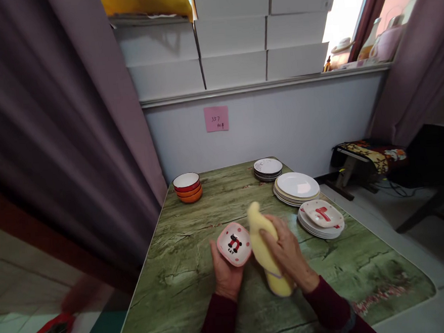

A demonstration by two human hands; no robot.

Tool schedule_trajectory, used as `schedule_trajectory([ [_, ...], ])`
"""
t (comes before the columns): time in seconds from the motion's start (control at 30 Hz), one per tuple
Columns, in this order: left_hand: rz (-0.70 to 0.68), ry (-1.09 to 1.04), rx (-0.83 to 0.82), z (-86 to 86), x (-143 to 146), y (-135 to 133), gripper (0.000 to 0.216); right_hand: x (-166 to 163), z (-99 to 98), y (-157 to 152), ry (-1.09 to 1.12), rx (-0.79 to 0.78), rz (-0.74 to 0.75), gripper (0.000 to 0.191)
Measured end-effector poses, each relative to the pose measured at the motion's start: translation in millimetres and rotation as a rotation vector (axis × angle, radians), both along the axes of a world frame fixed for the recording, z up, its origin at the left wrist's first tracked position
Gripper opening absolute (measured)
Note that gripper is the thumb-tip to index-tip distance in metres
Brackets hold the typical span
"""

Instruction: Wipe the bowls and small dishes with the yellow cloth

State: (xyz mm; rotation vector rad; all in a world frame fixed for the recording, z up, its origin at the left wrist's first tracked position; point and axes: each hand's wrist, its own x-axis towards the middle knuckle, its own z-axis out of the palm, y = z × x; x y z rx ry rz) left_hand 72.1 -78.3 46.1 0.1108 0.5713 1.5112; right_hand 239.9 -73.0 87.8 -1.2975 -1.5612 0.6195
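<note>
My left hand (225,275) is closed around a small pink dish (234,244) with white dots and a black-and-red cat drawing, tilted up so its inside faces me. My right hand (287,253) grips a pale yellow cloth (264,250), bunched into a long roll, right beside the dish's right rim. Both hands hover over the near middle of a green marbled table (183,270).
A stack of red and orange bowls (187,187) stands at the far left of the table. Three plate stacks lie on the right: small ones (268,168), large white ones (297,187), and square ones with a red mark (322,217). A purple curtain (70,121) hangs left.
</note>
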Motion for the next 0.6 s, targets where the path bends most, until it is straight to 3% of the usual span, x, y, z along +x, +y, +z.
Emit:
schedule_trajectory([
  [0.07, -0.039, 0.04, 0.027, -0.4, 8, -2, 0.051, -11, 3.0, -7, -0.219, 0.08, 0.079, 0.035],
  [0.23, -0.183, 0.126, 0.1, 2.9, 19, -9, 0.057, -33, 6.3, -17, -0.554, -0.026, 0.03, 0.036],
  [0.33, -0.211, 0.151, 0.108, 5.4, 20, -12, 0.058, -28, 14.8, -15, -0.621, -0.022, 0.211, 0.027],
  [0.47, -0.195, 0.189, 0.087, 5.2, 17, -10, 0.057, -8, 28.9, -11, -0.711, -0.032, 0.47, 0.021],
  [0.6, -0.04, 0.179, -0.043, 5.6, 9, -5, 0.051, 19, 32.2, -8, -0.861, -0.144, 0.35, 0.03],
])
